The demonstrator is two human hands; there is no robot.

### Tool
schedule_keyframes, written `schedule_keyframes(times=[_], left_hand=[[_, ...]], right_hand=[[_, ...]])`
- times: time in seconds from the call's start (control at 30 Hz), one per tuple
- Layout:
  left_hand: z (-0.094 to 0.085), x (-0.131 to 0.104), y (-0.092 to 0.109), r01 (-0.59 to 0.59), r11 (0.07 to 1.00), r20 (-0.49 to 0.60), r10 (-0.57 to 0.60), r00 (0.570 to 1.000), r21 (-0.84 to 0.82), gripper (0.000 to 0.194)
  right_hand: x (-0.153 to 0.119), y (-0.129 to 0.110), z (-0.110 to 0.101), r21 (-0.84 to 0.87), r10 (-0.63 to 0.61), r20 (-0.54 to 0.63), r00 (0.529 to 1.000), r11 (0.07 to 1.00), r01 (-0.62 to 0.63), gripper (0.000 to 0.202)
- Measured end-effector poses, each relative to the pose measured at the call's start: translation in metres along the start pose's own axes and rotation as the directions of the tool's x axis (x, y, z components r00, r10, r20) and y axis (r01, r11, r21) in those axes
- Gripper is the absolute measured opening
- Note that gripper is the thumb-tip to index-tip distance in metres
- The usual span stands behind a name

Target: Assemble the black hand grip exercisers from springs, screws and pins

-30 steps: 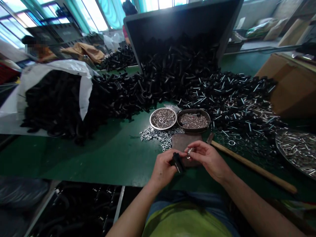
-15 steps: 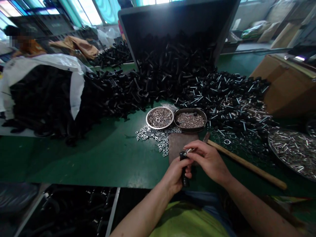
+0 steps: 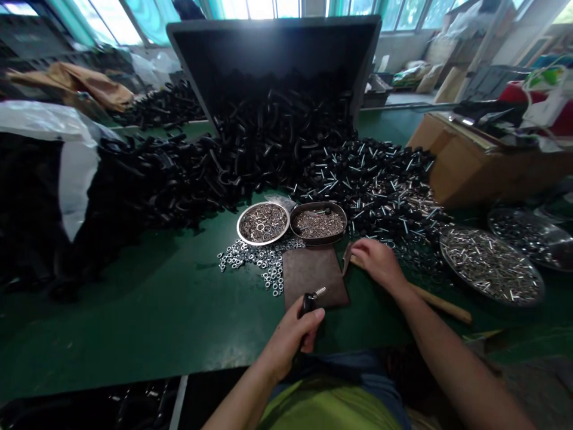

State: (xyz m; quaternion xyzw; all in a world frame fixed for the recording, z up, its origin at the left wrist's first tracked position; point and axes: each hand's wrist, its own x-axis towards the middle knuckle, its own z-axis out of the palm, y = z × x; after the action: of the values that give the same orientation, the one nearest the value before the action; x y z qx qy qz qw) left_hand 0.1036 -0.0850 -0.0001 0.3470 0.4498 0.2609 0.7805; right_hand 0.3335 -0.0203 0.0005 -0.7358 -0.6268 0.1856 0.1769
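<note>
My left hand point(image 3: 293, 331) is wrapped round a black handle part point(image 3: 307, 304), from whose top a silver spring-like piece point(image 3: 319, 293) sticks out. My right hand point(image 3: 375, 261) is closed on the hammer point(image 3: 441, 303) close to its head, with the wooden handle running out to the right under my wrist. Between the hands lies a brown metal plate point(image 3: 313, 272). Behind the plate are a round bowl point(image 3: 239, 230) and an oval tin point(image 3: 320, 240), both full of small metal parts. Loose silver nuts point(image 3: 273, 278) are scattered left of the plate.
A big tipped bin point(image 3: 273, 51) spills black parts point(image 3: 224, 167) over the green table point(image 3: 179, 322). Black parts with metal pins point(image 3: 380, 173) are heaped at the right. Further right stand a cardboard box point(image 3: 461, 161) and a tray of metal pins point(image 3: 492, 266).
My right hand has left the silver piece at the black part and moved right to the hammer. My left hand keeps its hold. The view has turned to the right.
</note>
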Motion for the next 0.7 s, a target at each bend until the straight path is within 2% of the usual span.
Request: schedule_keyframes(times=[0.07,0.13,0.23,0.27,0.33,0.4,0.43,0.5,0.57,0.7], left_hand=[[-0.002,0.000,0.001,-0.024,0.998,-0.054,0.021,0.998,-0.050,0.037],[-0.004,0.004,0.003,-0.064,0.997,-0.101,0.059,0.993,-0.043,0.037],[-0.008,0.011,0.006,-0.107,0.994,-0.166,0.101,0.981,-0.031,0.039],[-0.009,0.014,0.007,-0.106,0.994,-0.176,0.098,0.980,-0.039,0.041],[-0.009,0.019,0.008,-0.085,0.993,-0.158,0.071,0.985,-0.083,0.046],[-0.006,0.023,0.010,-0.036,0.986,-0.095,0.021,0.995,-0.166,0.054],[-0.004,0.024,0.011,-0.005,0.978,-0.061,-0.008,0.998,-0.209,0.059],[0.003,0.025,0.013,0.045,0.964,-0.016,-0.051,0.999,-0.262,0.064],[0.009,0.025,0.014,0.048,0.962,-0.008,-0.052,0.999,-0.270,0.062],[0.013,0.022,0.011,-0.011,0.982,-0.039,0.004,0.999,-0.188,0.055]], right_hand=[[0.013,0.020,-0.003,-0.130,0.084,-0.095,0.992,0.987,-0.096,0.016],[0.020,0.032,-0.004,-0.165,0.121,-0.110,0.987,0.977,-0.138,0.015],[0.018,0.028,-0.003,-0.163,0.088,-0.135,0.987,0.980,-0.110,0.016],[0.015,0.021,-0.003,-0.078,0.047,-0.130,0.990,0.995,-0.058,0.015],[0.001,0.001,-0.003,0.249,-0.054,-0.051,0.997,0.966,0.065,0.014],[-0.017,-0.023,-0.001,0.574,-0.170,0.068,0.983,0.813,0.101,0.017],[-0.026,-0.036,0.001,0.648,-0.212,0.117,0.970,0.757,0.087,0.018],[-0.042,-0.057,0.007,0.650,-0.244,0.154,0.957,0.755,0.088,0.016],[-0.051,-0.070,0.014,0.575,-0.240,0.149,0.959,0.810,0.113,0.012],[-0.052,-0.074,0.024,0.410,-0.225,0.103,0.969,0.897,0.165,0.011]])
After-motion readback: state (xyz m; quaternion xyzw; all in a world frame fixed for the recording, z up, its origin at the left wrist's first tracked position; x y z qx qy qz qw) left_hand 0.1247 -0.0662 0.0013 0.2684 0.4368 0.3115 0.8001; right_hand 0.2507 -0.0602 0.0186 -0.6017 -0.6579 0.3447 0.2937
